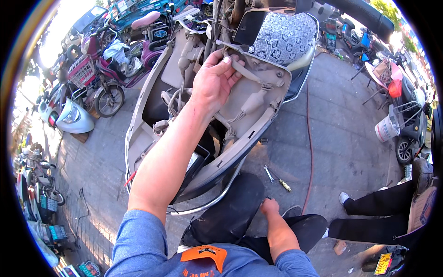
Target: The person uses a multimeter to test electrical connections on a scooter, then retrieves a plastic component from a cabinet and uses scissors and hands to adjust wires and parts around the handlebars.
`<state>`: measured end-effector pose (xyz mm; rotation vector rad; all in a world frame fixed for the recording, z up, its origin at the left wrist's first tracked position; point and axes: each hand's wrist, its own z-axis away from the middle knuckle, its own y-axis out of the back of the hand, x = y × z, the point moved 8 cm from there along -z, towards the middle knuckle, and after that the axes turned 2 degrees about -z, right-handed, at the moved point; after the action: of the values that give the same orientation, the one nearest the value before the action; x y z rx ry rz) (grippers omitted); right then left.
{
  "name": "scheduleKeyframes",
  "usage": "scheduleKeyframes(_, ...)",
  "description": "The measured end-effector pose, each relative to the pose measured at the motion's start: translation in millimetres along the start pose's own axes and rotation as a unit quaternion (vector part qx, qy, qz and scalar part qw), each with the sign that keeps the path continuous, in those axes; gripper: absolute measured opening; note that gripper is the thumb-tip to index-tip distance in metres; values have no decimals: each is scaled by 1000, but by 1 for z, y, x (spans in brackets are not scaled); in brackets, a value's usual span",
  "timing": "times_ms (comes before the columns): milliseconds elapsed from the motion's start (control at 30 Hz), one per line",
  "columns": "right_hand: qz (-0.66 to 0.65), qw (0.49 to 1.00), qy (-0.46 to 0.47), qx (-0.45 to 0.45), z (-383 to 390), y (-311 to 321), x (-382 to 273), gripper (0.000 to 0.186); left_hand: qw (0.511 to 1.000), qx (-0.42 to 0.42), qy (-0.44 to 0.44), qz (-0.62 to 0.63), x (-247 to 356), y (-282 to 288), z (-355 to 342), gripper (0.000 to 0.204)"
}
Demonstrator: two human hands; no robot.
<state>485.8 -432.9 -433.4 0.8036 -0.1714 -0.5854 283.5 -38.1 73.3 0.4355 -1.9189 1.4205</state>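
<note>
Wrapped cable (249, 75): upper middle of my feed, running across the opened scooter body (251, 148), dusty beige like the wiring around it. Left grip (213, 82) is up at the cable's upper-left end, thumb and fingers partly curled; I can't tell whether it's closed on the cable or just touching. Right grip (269, 206) is low by my knee, loosely curled; can't confirm anything in it from here. Pale sleeved connector (253, 102) sits below the cable, inside the shell. Patterned cover (286, 39), blue-grey and white, is just beyond the cable. On the pavement (348, 138), right of the scooter: open-end wrench (268, 174) beside a yellow-handled screwdriver (284, 185), then a red hose (309, 138). Farther right, I've got a white bucket (386, 129) and another person's legs (376, 203).
</note>
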Motion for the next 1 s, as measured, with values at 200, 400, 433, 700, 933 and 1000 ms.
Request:
scheduleKeyframes(200, 33, 999, 8, -2, -11, -10, 12, 38, 994, 50, 72, 61, -4, -16, 4, 24)
scheduleKeyframes(400, 30, 1000, 7, -4, -2, -4, 13, 41, 998, 34, 45, -24, -4, -11, -2, 24)
scheduleKeyframes(433, 14, 1000, -12, 10, 6, 3, 11, 42, 999, 15, 47, -14, -4, -5, -3, 23)
scheduleKeyframes(700, -167, 976, -128, 51, 22, 41, 14, 45, 964, -89, 127, 215, -32, -2, -19, 34)
scheduleKeyframes(933, -288, 937, -129, 150, 27, 100, 17, 42, 990, -41, 61, 118, -9, -20, -6, 19)
scheduleKeyframes(1000, -329, 915, -110, 206, 34, 120, 21, 41, 999, -4, 36, 34, -8, -15, -11, 14)
